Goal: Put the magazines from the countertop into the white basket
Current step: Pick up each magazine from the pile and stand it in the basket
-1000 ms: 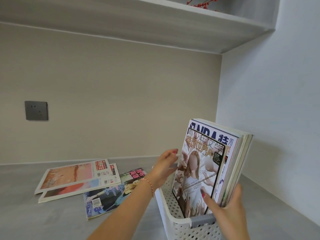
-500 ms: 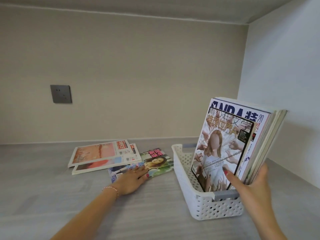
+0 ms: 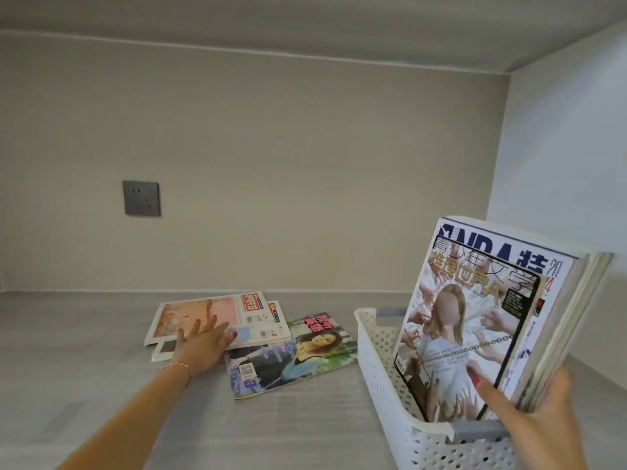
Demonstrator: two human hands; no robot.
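A white perforated basket [image 3: 376,364] stands on the grey countertop at the right. Several magazines [image 3: 475,320] stand upright in it, leaning right, and my right hand [image 3: 529,425] grips them at the near lower corner, thumb on the front cover. Three magazines lie flat to the left: a pink-covered one [image 3: 203,312] on top of a second [image 3: 276,329], and one with a woman on the cover [image 3: 291,354] nearer the basket. My left hand [image 3: 203,344] rests flat, fingers spread, on the pink-covered magazine's near edge.
The grey countertop [image 3: 84,368] runs back to a beige wall with a dark socket plate [image 3: 141,197]. A white side wall [image 3: 559,164] closes the right. A shelf underside [image 3: 271,15] hangs overhead.
My left hand left the magazines in the basket, dropped to the countertop and slid left onto the pink-covered magazine. The view tilted down and left. My right hand kept its hold.
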